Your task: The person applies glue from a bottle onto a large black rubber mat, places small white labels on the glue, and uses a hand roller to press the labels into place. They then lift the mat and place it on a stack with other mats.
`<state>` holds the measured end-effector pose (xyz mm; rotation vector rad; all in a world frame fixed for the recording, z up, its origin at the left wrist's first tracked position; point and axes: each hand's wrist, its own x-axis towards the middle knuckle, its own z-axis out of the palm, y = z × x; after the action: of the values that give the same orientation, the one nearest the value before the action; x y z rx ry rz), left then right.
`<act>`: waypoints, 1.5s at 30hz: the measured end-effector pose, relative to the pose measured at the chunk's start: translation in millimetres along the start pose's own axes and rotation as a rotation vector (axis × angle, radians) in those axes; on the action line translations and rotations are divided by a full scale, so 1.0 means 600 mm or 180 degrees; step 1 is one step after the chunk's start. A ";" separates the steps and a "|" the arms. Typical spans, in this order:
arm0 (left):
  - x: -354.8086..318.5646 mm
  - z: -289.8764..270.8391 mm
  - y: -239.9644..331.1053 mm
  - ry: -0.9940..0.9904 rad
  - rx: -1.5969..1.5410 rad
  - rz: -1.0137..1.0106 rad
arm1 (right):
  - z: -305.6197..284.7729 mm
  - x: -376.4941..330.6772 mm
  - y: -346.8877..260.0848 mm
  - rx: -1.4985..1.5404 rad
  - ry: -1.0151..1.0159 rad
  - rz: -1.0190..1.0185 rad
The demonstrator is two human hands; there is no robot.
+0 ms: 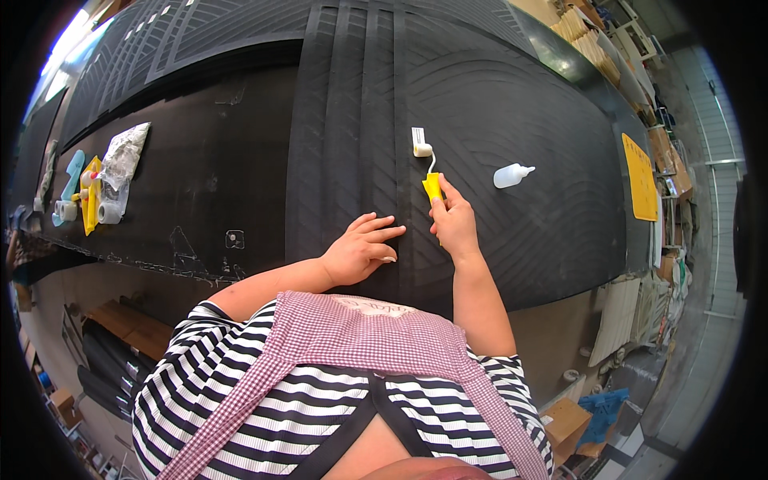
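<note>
My right hand (454, 222) grips the yellow handle of a small hand roller (432, 186). Its bent wire frame reaches away from me, and the white roller head lies on a black patterned sheet (352, 144). At the roller head is a small white piece with faint print (418, 135); I cannot tell whether it is a separate label. My left hand (364, 249) rests on the sheet near its front edge, fingers stretched and slightly spread, holding nothing. To the right of the roller, a translucent squeeze bottle (510, 176) with a narrow tip lies on the sheet.
On the left of the black table (208, 176) lie a clear plastic bag (126, 156), a yellow packet (90, 196) and tape rolls (110, 212). A yellow sheet (640, 178) is at the right end. Cardboard boxes (566, 424) stand on the floor at lower right.
</note>
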<state>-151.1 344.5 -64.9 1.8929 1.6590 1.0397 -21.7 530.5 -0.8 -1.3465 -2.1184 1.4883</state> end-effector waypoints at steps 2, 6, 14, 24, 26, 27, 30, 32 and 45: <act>-0.001 -0.001 0.000 0.0015 -0.0013 0.0001 | 0.000 -0.009 -0.012 -0.0018 0.0048 0.0029; -0.001 -0.005 0.001 0.0032 -0.0064 -0.0003 | -0.011 -0.039 -0.004 0.0386 -0.0087 0.0070; 0.004 -0.020 0.062 0.0282 -0.3658 -0.1775 | 0.082 -0.141 0.057 0.2057 -0.0434 -0.0667; -0.067 -0.073 0.007 0.1883 -0.3238 -0.1737 | -0.093 0.072 0.170 0.0264 0.2963 -0.1106; -0.098 -0.088 -0.004 0.1796 -0.2053 -0.1658 | -0.115 0.114 0.161 0.0308 0.2837 -0.0814; -0.107 -0.088 -0.006 0.1855 -0.2015 -0.1586 | -0.121 0.137 0.160 0.0167 0.2863 -0.0890; -0.136 -0.071 -0.016 0.2036 -0.2024 -0.1452 | -0.139 0.189 0.185 -0.0003 0.2744 -0.0636; -0.151 -0.056 -0.030 0.2284 -0.2155 -0.1499 | -0.127 0.189 0.167 0.0327 0.2624 -0.0803; -0.141 -0.045 -0.034 0.2498 -0.2106 -0.1578 | 0.010 0.209 0.000 0.2411 -0.0591 -0.0509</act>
<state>-185.6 262.6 -84.5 0.6219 1.6885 1.9154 -95.2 623.9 -41.8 -0.7626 -1.4294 2.0899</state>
